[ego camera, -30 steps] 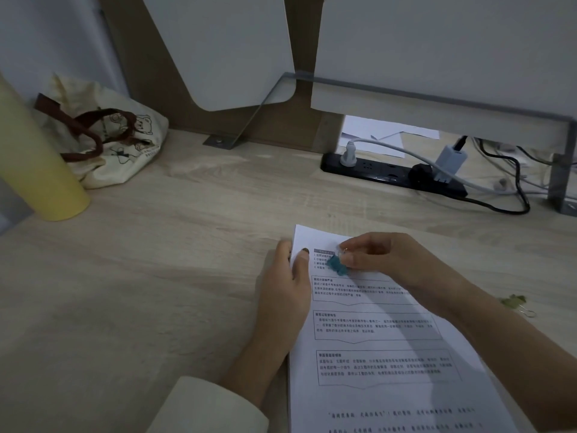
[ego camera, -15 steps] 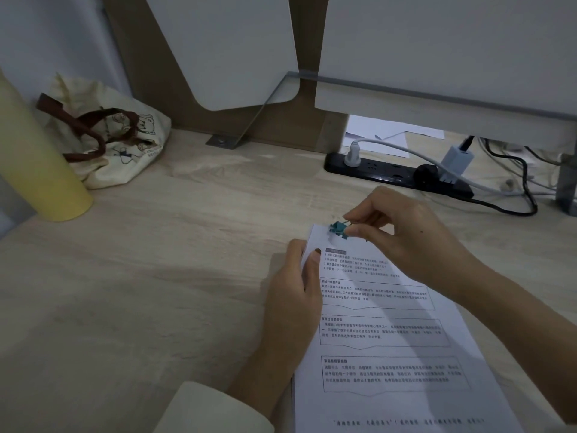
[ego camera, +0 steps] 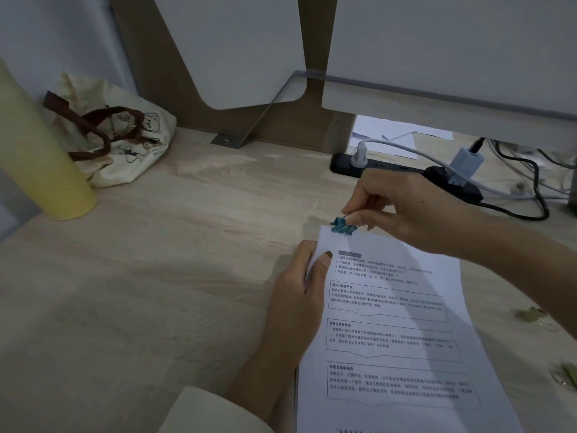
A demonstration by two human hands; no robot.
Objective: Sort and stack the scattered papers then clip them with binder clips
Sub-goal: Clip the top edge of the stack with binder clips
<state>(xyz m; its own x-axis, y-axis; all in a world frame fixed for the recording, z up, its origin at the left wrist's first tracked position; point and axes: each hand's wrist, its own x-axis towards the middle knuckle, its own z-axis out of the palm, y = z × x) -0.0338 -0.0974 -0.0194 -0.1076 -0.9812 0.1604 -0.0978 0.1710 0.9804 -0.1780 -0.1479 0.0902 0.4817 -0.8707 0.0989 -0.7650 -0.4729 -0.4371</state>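
Note:
A stack of printed white papers [ego camera: 390,332] lies on the wooden desk, running from the centre to the bottom right. A small teal binder clip [ego camera: 342,227] sits on the stack's top edge near its left corner. My right hand [ego camera: 406,210] pinches the clip's wire handle from behind. My left hand [ego camera: 299,295] grips the stack's left edge, thumb on the top sheet. Two greenish binder clips [ego camera: 530,314] [ego camera: 566,375] lie on the desk to the right of the papers.
A yellow cylinder [ego camera: 40,157] and a cream tote bag [ego camera: 125,135] stand at the left. A black power strip [ego camera: 406,176] with plugs and cables runs along the back right under a shelf. More loose paper [ego camera: 396,135] lies behind it.
My right hand carried the teal clip from the page's upper area to the top edge and now holds its wire handle. The left hand kept its grip on the stack's left edge.

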